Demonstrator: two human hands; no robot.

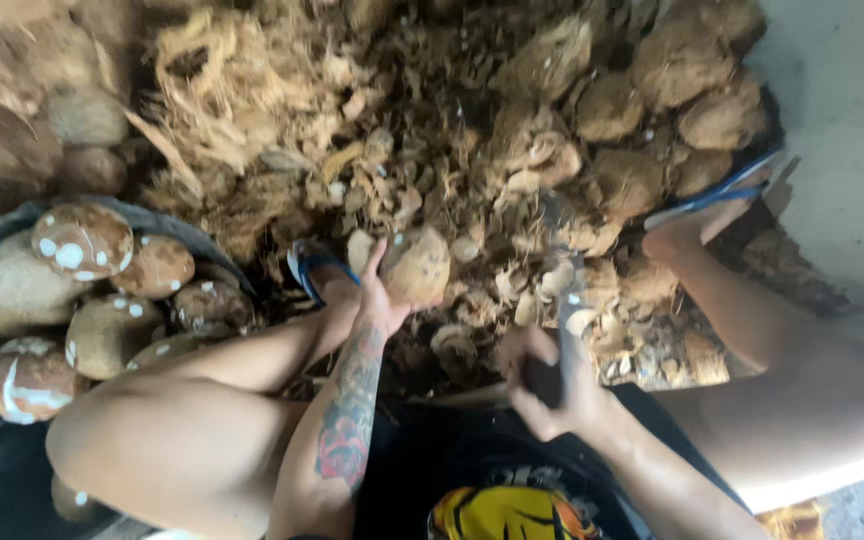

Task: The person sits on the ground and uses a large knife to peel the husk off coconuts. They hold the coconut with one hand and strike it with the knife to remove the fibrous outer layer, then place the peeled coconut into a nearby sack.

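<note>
Brown coconut (417, 266) sits cupped in left hand (380, 296) over husk scraps (472, 190); hard, heavy, round, likely slippery, so palm it underneath. Right hand (552, 385) clamps knife (564, 300) handle.

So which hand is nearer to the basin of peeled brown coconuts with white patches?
Left. The left hand grips a brown coconut just right of the basin; the right hand holds a long blade farther right, well away.
</note>
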